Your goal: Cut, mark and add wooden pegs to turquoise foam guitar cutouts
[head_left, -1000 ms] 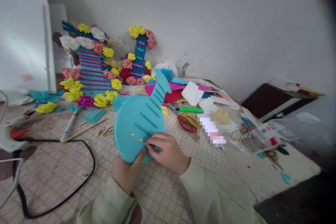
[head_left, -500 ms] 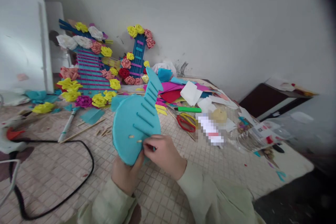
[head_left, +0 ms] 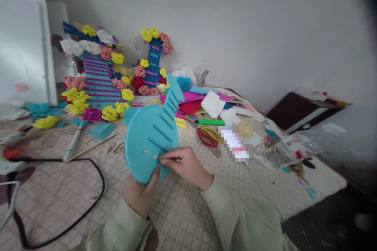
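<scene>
A turquoise fish-shaped craft piece (head_left: 147, 133) is held up over the table, its tail pointing up and to the right. Several thin turquoise rods run across its face and tail. My left hand (head_left: 141, 194) grips its lower edge, thumb in front and the other fingers hidden behind. Two short pale wooden stick pieces show on the lower face. At the right end of the lower stick piece (head_left: 154, 157), my right hand (head_left: 185, 166) is closed in a pinch; the fingertips partly cover what they hold.
Flower-decorated panels (head_left: 101, 82) lean against the wall. A glue gun (head_left: 11, 151) and black cable (head_left: 103, 188) lie left. Coloured paper (head_left: 191, 106), red-and-yellow pliers (head_left: 207, 136), a green cutter (head_left: 209, 122) and a clear plastic bottle (head_left: 288, 151) lie right. Loose sticks (head_left: 91, 147) rest behind the fish.
The view has shifted slightly. My right hand's fingers have tilted a little beside the lower stick piece. The left hand keeps the same hold on the fish.
</scene>
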### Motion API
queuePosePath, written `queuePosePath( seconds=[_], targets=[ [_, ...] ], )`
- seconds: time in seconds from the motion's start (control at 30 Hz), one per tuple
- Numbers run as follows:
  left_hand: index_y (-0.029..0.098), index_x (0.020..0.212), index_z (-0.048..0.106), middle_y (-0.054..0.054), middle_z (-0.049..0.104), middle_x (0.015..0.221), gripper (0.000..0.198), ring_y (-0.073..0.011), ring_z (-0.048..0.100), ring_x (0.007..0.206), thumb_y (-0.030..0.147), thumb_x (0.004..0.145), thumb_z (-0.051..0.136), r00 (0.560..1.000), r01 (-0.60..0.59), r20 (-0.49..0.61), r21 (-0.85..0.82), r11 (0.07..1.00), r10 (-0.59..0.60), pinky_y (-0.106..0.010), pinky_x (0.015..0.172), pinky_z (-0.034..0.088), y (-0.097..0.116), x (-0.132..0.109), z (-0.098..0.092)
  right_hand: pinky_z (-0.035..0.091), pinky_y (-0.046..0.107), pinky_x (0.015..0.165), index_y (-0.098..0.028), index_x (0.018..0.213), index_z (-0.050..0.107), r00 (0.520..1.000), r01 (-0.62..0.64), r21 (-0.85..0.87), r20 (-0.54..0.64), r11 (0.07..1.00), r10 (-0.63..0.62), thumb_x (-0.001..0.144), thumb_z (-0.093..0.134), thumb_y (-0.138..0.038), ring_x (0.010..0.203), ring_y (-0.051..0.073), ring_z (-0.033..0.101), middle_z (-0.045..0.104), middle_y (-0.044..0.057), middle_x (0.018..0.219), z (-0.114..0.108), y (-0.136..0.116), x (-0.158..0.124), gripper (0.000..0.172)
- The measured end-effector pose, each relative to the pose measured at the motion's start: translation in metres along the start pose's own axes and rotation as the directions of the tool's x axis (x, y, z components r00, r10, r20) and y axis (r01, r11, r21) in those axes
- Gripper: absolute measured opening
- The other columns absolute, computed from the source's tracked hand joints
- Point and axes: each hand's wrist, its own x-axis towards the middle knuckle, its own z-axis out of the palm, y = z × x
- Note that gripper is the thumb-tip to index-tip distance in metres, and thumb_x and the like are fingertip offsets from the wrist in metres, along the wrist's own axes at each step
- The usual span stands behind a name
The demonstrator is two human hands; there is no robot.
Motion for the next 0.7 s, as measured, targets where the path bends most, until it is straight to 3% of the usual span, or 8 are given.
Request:
queuePosePath(
  seconds=[0.1, 0.2, 0.43, 0.7],
  targets=[
    [0.02, 0.061, 0.065, -0.005, 0.067, 0.059, 0.028, -0.0192, 0.062, 0.053, 0.041, 0.072, 0.049, 0.995, 0.074, 0.066, -0.052, 0.996, -0.07, -0.028, 0.048, 0.05, 0.002, 0.001, -0.001, 0.05, 0.023, 0.061, -0.016, 0.083, 0.072, 0.998, -0.065, 0.1, 0.002, 0.993, 0.065, 0.076, 0.064, -0.023, 0.063, 0.014, 0.063, 0.07, 0.004, 0.072, -0.003, 0.004, 0.0, 0.013],
    [0.02, 0.064, 0.066, -0.005, 0.068, 0.06, 0.028, -0.0202, 0.063, 0.053, 0.044, 0.068, 0.051, 0.992, 0.112, 0.06, -0.08, 0.99, -0.107, -0.028, 0.047, 0.049, 0.003, 0.001, -0.002, 0.048, 0.023, 0.06, -0.017, 0.08, 0.072, 0.995, -0.095, 0.154, 0.001, 0.983, 0.096, 0.074, 0.066, -0.025, 0.06, 0.013, 0.061, 0.068, 0.003, 0.068, -0.002, 0.008, 0.0, 0.012],
    [0.019, 0.055, 0.064, -0.004, 0.064, 0.051, 0.028, -0.0196, 0.06, 0.047, 0.044, 0.063, 0.056, 0.98, 0.191, 0.068, -0.061, 0.98, -0.187, -0.027, 0.042, 0.046, 0.001, -0.001, -0.004, 0.047, 0.023, 0.059, -0.017, 0.074, 0.071, 0.994, -0.105, 0.15, -0.023, 0.983, 0.11, 0.077, 0.062, -0.026, 0.059, 0.012, 0.059, 0.066, 0.001, 0.066, 0.005, 0.01, 0.001, 0.013],
    [0.019, 0.054, 0.065, -0.002, 0.058, 0.044, 0.028, -0.0139, 0.053, 0.04, 0.037, 0.072, 0.053, 0.974, 0.13, 0.175, 0.075, 0.989, -0.141, -0.023, 0.038, 0.038, -0.01, -0.007, -0.005, 0.045, 0.022, 0.057, -0.017, 0.067, 0.069, 0.996, -0.069, 0.14, -0.043, 0.988, 0.075, 0.079, 0.059, -0.022, 0.055, 0.011, 0.055, 0.062, 0.0, 0.06, 0.009, 0.01, 0.0, 0.017]
  ],
)
